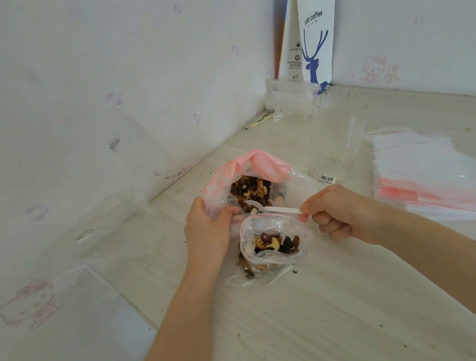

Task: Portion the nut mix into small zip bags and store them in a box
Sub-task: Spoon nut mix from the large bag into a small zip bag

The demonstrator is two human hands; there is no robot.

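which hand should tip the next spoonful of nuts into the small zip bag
Right. The right hand already holds the white spoon, its bowl at the big nut bag. The left hand holds the small zip bag open.

Layout around the small zip bag (pixel 273 245) on the table (pixel 330 321)

The big nut-mix bag (pixel 250 187) lies just behind it, touching; the stack of empty zip bags (pixel 435 177) lies well to its right; the paper bag (pixel 318 36) stands far behind, against the wall.

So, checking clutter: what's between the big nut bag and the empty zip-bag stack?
Head view: a clear plastic container and a barcode sticker on crumb-dusted table.
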